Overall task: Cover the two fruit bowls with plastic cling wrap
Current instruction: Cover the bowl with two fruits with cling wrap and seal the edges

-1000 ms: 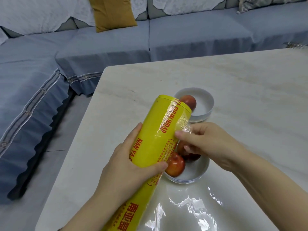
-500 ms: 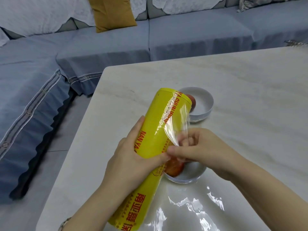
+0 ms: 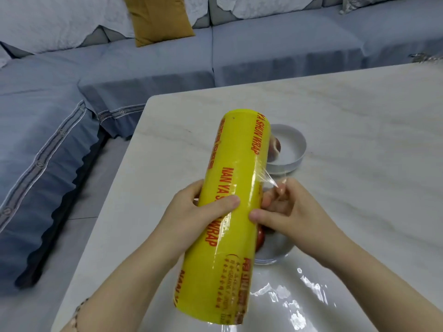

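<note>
Since half a second ago the long yellow cylindrical roll of cling wrap (image 3: pixel 230 212) has swung straighter, hiding most of the near white bowl (image 3: pixel 273 256). Its long axis runs away from me above the marble worktop (image 3: pixel 359 111), far end raised. My left hand (image 3: pixel 191 219) has its grip clamped round the roll's middle. My right hand (image 3: pixel 290 212), at the roll's right flank, seems to pinch a stretched strand of clear film (image 3: pixel 271 178); it's blurred there.

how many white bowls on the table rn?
2. The far round white bowl sits beyond the yellow cling-wrap roll; the near round white bowl is mostly hidden behind the roll and the right hand.
</note>
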